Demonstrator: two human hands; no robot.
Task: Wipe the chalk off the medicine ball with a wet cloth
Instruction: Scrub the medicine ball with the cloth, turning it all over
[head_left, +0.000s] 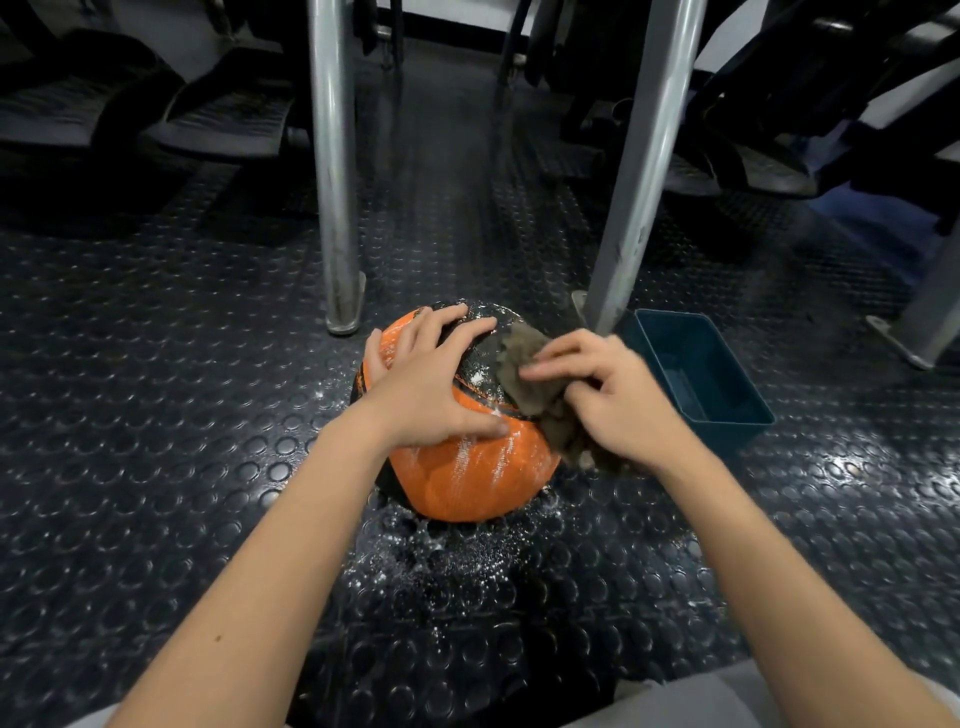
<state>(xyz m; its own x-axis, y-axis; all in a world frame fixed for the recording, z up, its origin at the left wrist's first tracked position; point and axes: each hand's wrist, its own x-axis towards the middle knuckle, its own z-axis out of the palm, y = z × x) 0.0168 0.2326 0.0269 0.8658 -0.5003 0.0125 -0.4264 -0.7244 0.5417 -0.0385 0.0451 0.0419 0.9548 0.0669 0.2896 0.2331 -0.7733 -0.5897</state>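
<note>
Mid-wipe: left hand (431, 384) spread flat on the ball (467, 483), steadying it on the floor (156, 415); right hand (618, 395), blurred, seems to clutch the cloth (524, 374) against its side. Next: chalk streaks (496, 457) under the left hand.

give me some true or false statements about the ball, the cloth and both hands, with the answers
1. The left hand lies spread on top of the medicine ball. True.
2. The cloth lies inside the teal bin. False: the right hand holds it against the ball's right side.
3. White chalk streaks show on the ball's orange panel. True.
4. The ball sits on a table. False: it sits on the studded floor.
5. White powder is scattered on the floor in front of the ball. True.
</note>
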